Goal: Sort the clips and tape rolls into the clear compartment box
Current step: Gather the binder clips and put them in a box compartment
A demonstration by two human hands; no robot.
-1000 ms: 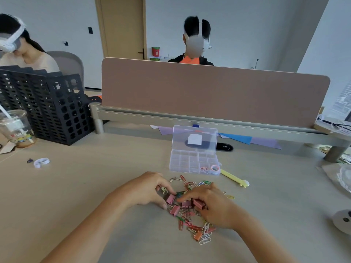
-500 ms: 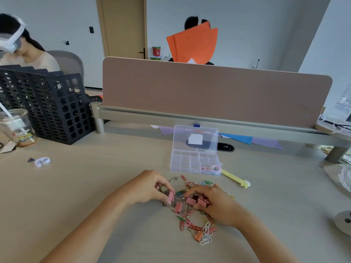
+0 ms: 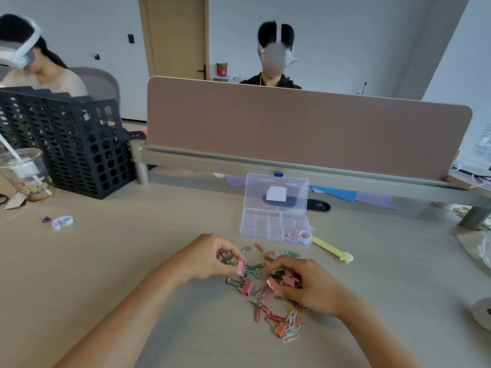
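A heap of coloured paper clips and pink binder clips lies on the desk in front of me. My left hand pinches a pink binder clip at the heap's left side. My right hand is curled over the heap's right side with pink binder clips held in its fingers. Behind the heap stands the clear compartment box with its lid raised. Its front right compartments hold a pink tape roll and a few pink clips.
A yellow stick-shaped tool lies right of the box. A white tape roll sits far left, near a plastic cup and a black mesh basket. A desk divider stands behind the box. Two people sit beyond.
My left hand has lifted a pink binder clip out of the heap's left side. My right hand has gathered more pink binder clips. The person opposite raised an orange sheet, then lowered it.
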